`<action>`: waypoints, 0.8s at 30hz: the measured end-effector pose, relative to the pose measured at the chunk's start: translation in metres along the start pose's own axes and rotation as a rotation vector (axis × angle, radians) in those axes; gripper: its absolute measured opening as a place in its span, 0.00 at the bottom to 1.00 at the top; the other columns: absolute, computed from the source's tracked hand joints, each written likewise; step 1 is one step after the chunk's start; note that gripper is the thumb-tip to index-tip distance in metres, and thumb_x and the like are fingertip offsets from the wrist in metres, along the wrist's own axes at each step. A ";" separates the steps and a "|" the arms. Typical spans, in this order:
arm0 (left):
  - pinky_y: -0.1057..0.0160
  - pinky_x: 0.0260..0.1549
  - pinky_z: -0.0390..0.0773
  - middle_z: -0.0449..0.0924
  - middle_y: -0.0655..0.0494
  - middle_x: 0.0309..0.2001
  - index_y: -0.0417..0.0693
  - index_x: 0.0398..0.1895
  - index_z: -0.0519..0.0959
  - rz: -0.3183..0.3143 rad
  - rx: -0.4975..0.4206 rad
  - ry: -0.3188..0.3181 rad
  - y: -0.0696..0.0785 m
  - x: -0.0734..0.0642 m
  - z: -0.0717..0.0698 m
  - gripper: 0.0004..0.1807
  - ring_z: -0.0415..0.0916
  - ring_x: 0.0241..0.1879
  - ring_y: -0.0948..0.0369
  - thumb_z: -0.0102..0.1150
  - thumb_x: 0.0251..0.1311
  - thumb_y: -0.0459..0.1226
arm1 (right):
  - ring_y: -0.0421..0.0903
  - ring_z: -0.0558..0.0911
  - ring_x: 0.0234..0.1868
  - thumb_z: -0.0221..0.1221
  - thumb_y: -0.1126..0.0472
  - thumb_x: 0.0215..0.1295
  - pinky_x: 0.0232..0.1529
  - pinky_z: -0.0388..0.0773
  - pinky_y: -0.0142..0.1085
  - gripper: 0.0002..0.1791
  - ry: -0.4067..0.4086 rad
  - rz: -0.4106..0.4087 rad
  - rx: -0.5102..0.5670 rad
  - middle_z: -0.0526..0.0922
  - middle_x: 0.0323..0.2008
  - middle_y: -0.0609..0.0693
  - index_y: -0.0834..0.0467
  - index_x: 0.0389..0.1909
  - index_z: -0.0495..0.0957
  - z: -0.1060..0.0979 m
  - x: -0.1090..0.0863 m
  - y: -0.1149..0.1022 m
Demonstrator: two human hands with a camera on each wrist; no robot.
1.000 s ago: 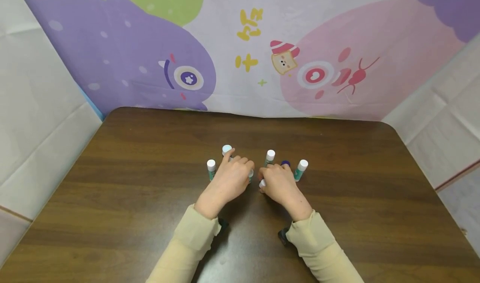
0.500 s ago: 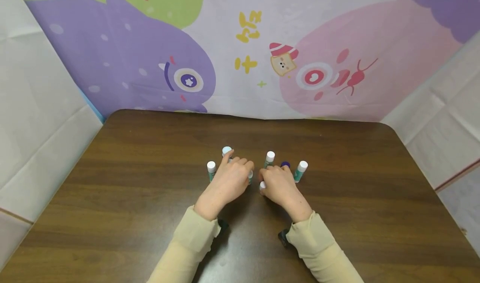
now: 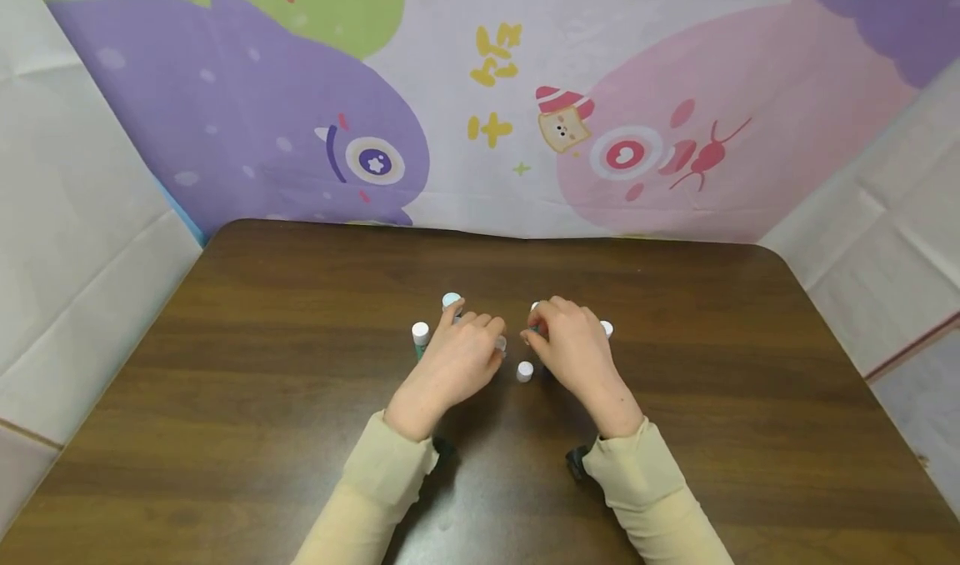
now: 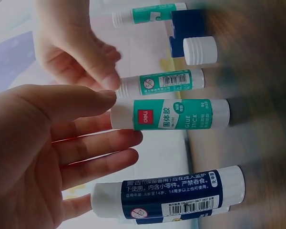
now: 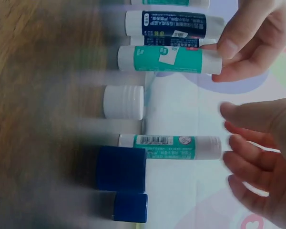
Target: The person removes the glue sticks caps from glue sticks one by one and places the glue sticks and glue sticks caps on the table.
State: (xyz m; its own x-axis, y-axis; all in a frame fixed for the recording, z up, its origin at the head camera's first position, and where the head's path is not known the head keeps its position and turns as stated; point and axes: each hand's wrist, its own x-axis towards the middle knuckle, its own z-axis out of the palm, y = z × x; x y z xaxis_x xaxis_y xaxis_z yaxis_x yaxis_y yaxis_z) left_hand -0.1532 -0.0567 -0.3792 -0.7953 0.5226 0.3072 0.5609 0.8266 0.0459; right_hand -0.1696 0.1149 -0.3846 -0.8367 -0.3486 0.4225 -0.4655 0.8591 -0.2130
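Note:
My left hand (image 3: 457, 352) pinches the white cap of an upright green glue stick (image 4: 174, 114) between thumb and forefinger; its other fingers extend behind. My right hand (image 3: 573, 344) is beside another green glue stick (image 5: 171, 146), thumb and fingers spread around its capped end with a visible gap. A short white cap (image 3: 525, 372) stands alone on the table between the hands. Two dark blue caps (image 5: 121, 168) (image 5: 131, 206) stand near the right hand, hidden beneath it in the head view. Navy glue sticks (image 4: 171, 195) with white tops stand beside the left hand.
One green glue stick (image 3: 421, 333) stands left of the left hand. Another white-topped glue stick (image 3: 606, 328) is partly hidden right of the right hand. The brown wooden table (image 3: 300, 298) meets a cartoon-printed cloth (image 3: 480, 190) at its back edge.
My right hand has let go of the short white cap and moved up and back to the rear green glue stick. The left hand keeps its pinch in nearly the same place.

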 end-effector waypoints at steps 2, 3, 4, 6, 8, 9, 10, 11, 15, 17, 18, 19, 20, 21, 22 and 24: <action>0.49 0.58 0.61 0.78 0.58 0.31 0.48 0.30 0.74 -0.001 -0.001 0.001 0.000 -0.001 0.000 0.07 0.76 0.34 0.58 0.61 0.52 0.39 | 0.45 0.74 0.28 0.67 0.60 0.50 0.29 0.70 0.36 0.09 0.044 -0.001 0.009 0.76 0.27 0.49 0.58 0.30 0.78 0.001 0.001 0.000; 0.49 0.58 0.61 0.78 0.58 0.31 0.48 0.30 0.74 -0.002 -0.002 0.001 0.000 -0.001 0.000 0.07 0.76 0.34 0.58 0.60 0.52 0.39 | 0.47 0.75 0.31 0.66 0.60 0.50 0.31 0.71 0.38 0.10 0.059 0.000 0.012 0.76 0.30 0.51 0.58 0.32 0.78 0.001 0.001 0.001; 0.49 0.58 0.61 0.78 0.58 0.31 0.48 0.30 0.74 -0.002 -0.002 0.003 0.000 -0.001 0.000 0.07 0.76 0.34 0.58 0.60 0.52 0.39 | 0.49 0.75 0.34 0.66 0.61 0.50 0.34 0.72 0.39 0.12 0.068 0.001 0.010 0.76 0.33 0.52 0.59 0.35 0.78 0.002 0.001 0.001; 0.49 0.58 0.61 0.78 0.58 0.31 0.47 0.31 0.74 -0.003 -0.006 0.003 0.000 -0.001 0.000 0.07 0.76 0.35 0.58 0.60 0.53 0.39 | 0.52 0.75 0.41 0.66 0.60 0.51 0.39 0.72 0.42 0.17 0.061 0.010 0.009 0.75 0.40 0.54 0.61 0.42 0.77 0.003 0.001 0.001; 0.49 0.58 0.61 0.79 0.57 0.32 0.47 0.32 0.74 -0.004 -0.009 0.003 0.000 -0.001 0.000 0.07 0.76 0.36 0.57 0.60 0.53 0.39 | 0.54 0.74 0.48 0.65 0.59 0.52 0.43 0.72 0.45 0.23 0.015 0.025 0.002 0.74 0.47 0.55 0.61 0.49 0.74 0.004 0.000 0.002; 0.49 0.58 0.61 0.79 0.57 0.33 0.47 0.33 0.75 -0.005 -0.010 0.003 0.000 -0.001 0.000 0.08 0.76 0.36 0.57 0.59 0.53 0.39 | 0.54 0.73 0.50 0.65 0.58 0.52 0.45 0.72 0.47 0.25 -0.016 0.033 -0.002 0.73 0.50 0.56 0.61 0.51 0.72 0.004 0.000 0.003; 0.49 0.58 0.61 0.79 0.57 0.33 0.46 0.33 0.75 -0.007 -0.011 0.004 0.000 -0.001 0.000 0.08 0.76 0.36 0.57 0.60 0.53 0.39 | 0.55 0.72 0.53 0.65 0.58 0.52 0.47 0.71 0.48 0.28 -0.050 0.042 -0.007 0.72 0.52 0.56 0.61 0.54 0.71 0.005 0.000 0.004; 0.49 0.58 0.61 0.79 0.57 0.34 0.46 0.34 0.75 -0.009 -0.011 0.005 0.000 -0.001 0.000 0.08 0.76 0.37 0.57 0.60 0.53 0.39 | 0.55 0.71 0.54 0.65 0.58 0.53 0.49 0.71 0.49 0.29 -0.080 0.048 -0.012 0.72 0.54 0.57 0.61 0.56 0.70 0.006 0.000 0.004; 0.49 0.58 0.61 0.79 0.56 0.34 0.46 0.34 0.75 -0.010 -0.008 0.011 -0.001 -0.001 0.000 0.08 0.76 0.37 0.57 0.60 0.53 0.39 | 0.55 0.71 0.55 0.65 0.59 0.53 0.52 0.69 0.51 0.30 -0.147 0.053 -0.028 0.72 0.54 0.56 0.59 0.58 0.68 0.008 -0.001 0.005; 0.49 0.58 0.61 0.79 0.56 0.33 0.46 0.33 0.75 -0.010 -0.005 0.011 -0.001 -0.001 -0.001 0.08 0.76 0.36 0.57 0.60 0.53 0.39 | 0.54 0.73 0.53 0.64 0.59 0.53 0.52 0.69 0.51 0.29 -0.149 0.049 -0.034 0.74 0.52 0.56 0.59 0.57 0.70 0.009 -0.001 0.005; 0.49 0.59 0.61 0.78 0.56 0.33 0.46 0.33 0.75 -0.010 -0.005 0.011 -0.001 -0.001 -0.001 0.08 0.76 0.36 0.58 0.60 0.53 0.39 | 0.54 0.74 0.52 0.64 0.60 0.53 0.52 0.69 0.51 0.28 -0.147 0.048 -0.037 0.75 0.51 0.55 0.58 0.57 0.70 0.010 -0.001 0.005; 0.49 0.59 0.61 0.78 0.57 0.33 0.46 0.33 0.75 -0.010 -0.006 0.010 -0.001 -0.001 -0.001 0.08 0.76 0.36 0.57 0.59 0.53 0.39 | 0.54 0.75 0.50 0.64 0.60 0.53 0.52 0.68 0.51 0.27 -0.143 0.047 -0.038 0.75 0.50 0.55 0.58 0.56 0.71 0.010 -0.001 0.004; 0.49 0.59 0.61 0.78 0.57 0.33 0.47 0.32 0.75 -0.013 -0.007 0.008 -0.001 -0.001 -0.001 0.07 0.76 0.36 0.57 0.59 0.53 0.39 | 0.54 0.75 0.49 0.64 0.61 0.53 0.52 0.68 0.50 0.27 -0.137 0.045 -0.038 0.76 0.49 0.54 0.58 0.55 0.71 0.010 -0.001 0.004; 0.49 0.59 0.60 0.78 0.57 0.33 0.47 0.32 0.75 -0.017 -0.009 0.006 -0.001 -0.001 -0.001 0.07 0.76 0.36 0.57 0.59 0.53 0.39 | 0.53 0.76 0.48 0.64 0.61 0.53 0.52 0.68 0.50 0.26 -0.130 0.044 -0.038 0.77 0.47 0.54 0.58 0.54 0.72 0.011 -0.001 0.004; 0.48 0.59 0.60 0.78 0.57 0.34 0.47 0.33 0.75 -0.022 -0.010 0.004 -0.001 -0.001 -0.001 0.07 0.76 0.37 0.57 0.59 0.53 0.39 | 0.53 0.76 0.47 0.64 0.62 0.53 0.52 0.68 0.50 0.25 -0.123 0.043 -0.038 0.77 0.46 0.54 0.58 0.54 0.72 0.011 -0.001 0.004; 0.48 0.60 0.60 0.78 0.57 0.34 0.47 0.33 0.75 -0.031 -0.011 0.000 -0.002 -0.002 -0.002 0.07 0.76 0.37 0.57 0.59 0.53 0.39 | 0.53 0.77 0.46 0.64 0.63 0.53 0.52 0.68 0.50 0.23 -0.107 0.038 -0.042 0.78 0.45 0.54 0.58 0.52 0.74 0.011 -0.001 0.004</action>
State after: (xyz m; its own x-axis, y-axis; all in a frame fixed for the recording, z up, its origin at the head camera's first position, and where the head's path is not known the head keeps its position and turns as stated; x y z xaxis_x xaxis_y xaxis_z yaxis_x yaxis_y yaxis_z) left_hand -0.1524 -0.0591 -0.3782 -0.8126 0.4965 0.3052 0.5382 0.8402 0.0662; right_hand -0.1733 0.1143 -0.3957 -0.8805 -0.3519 0.3178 -0.4224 0.8865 -0.1888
